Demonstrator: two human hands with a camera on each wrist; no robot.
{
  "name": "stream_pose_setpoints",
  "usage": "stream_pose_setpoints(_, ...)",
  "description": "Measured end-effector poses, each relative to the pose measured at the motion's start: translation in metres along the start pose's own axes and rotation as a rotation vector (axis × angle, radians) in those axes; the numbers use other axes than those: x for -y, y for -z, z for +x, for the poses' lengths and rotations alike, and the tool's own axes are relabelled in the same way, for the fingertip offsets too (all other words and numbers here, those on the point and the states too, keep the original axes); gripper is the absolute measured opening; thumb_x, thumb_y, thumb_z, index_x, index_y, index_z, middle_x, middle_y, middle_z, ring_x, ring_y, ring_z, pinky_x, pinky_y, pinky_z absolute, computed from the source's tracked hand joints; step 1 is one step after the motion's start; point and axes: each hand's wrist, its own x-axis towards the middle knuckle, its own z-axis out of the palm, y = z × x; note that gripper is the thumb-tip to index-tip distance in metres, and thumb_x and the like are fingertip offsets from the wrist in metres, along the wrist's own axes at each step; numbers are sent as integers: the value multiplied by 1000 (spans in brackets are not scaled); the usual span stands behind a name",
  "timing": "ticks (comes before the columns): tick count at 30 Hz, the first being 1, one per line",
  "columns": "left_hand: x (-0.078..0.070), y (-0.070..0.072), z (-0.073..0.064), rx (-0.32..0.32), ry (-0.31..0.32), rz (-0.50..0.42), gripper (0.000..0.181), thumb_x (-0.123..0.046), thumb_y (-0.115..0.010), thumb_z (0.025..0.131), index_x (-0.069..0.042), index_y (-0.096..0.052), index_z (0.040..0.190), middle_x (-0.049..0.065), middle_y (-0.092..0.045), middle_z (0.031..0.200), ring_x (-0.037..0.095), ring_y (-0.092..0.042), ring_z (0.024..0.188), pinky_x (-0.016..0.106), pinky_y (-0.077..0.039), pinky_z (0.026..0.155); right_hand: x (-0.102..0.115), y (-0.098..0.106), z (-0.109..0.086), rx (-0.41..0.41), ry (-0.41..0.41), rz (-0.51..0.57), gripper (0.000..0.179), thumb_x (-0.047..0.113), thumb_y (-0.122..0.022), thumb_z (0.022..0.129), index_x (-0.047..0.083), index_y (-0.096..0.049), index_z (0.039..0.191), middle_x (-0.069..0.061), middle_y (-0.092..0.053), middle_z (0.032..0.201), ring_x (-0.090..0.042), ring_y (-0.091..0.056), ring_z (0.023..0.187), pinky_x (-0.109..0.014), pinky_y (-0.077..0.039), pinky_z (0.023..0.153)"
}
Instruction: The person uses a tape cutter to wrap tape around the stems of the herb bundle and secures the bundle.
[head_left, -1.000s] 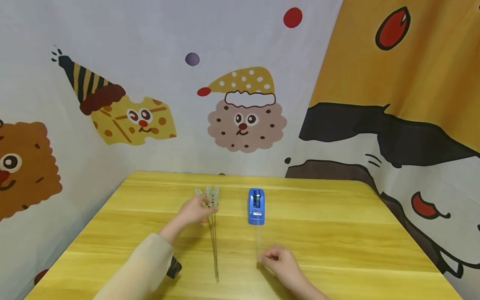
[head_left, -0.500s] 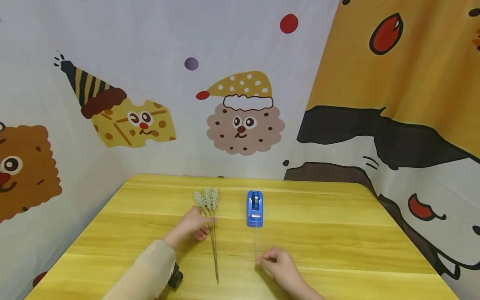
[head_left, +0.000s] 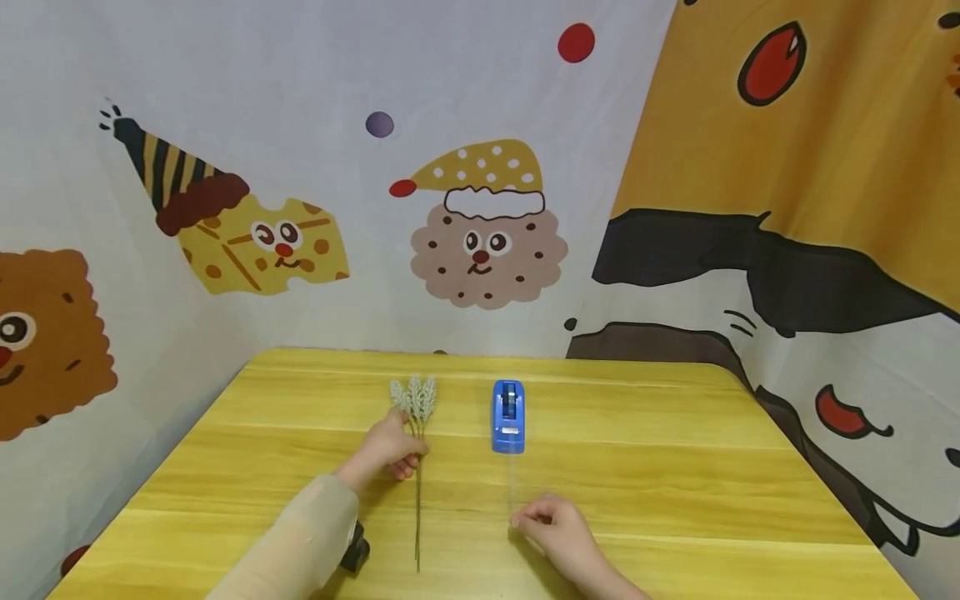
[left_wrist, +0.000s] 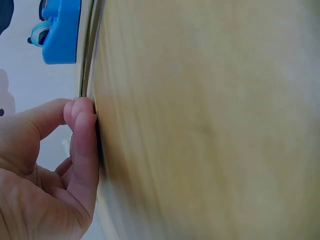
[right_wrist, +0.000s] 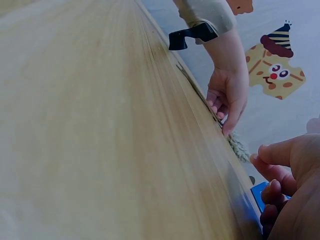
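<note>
Over the grained table [head_left: 712,467], before cartoon cloth [head_left: 300,50], left fingers [left_wrist: 87,142] pinch stems [head_left: 417,517] and right fingers [head_left: 536,507] tape [head_left: 513,487].

The person wears on the left arm a long sleeve [head_left: 281,542] of pale cream colour, made of plain, soft-looking cloth with some gentle folds. Its cuff [head_left: 337,493] is wide and loose, and it ends shortly before the left hand [head_left: 388,443], which is bare. Near this cuff there is worn a black device [right_wrist: 200,33]; in the right wrist view it has an angular form, with a flat part close to the arm and a small block-like end that stands out. The right hand [head_left: 558,529] is bare, and also the right forearm [head_left: 611,577], as far as it is visible.
</note>
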Motion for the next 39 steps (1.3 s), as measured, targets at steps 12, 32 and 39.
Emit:
stream_pose_setpoints(12, -1, -1, -1, 2, -32, 69, 14, 0, -62, 81, -3, -51, 73, 10, -59, 55, 17, -58, 41, 33, -53, 43, -1, 0, 1, 3, 5, -7, 13, 16, -72, 85, 3, -73, 82, -1, -61, 80, -11, -50, 72, -23, -43, 64)
stream_pose_setpoints(32, -7, -4, -3, -16, -74, 219, 23, -10, -64, 82, 0, -66, 61, 9, -61, 51, 17, -59, 40, 32, -52, 42, -1, 0, 1, -8, 19, -17, 12, 15, -73, 85, 3, -74, 82, 0, -59, 79, -10, -49, 71, -23, -42, 63)
stream_pose_setpoints(39, -15, 6, -6, 3, -137, 284, 25, -7, -62, 83, 0, -65, 60, 8, -61, 50, 18, -60, 41, 31, -53, 43, -2, 0, 2, -8, 18, -16, 13, 15, -73, 84, 3, -74, 82, 0, -58, 78, -10, -48, 71, -23, -42, 62)
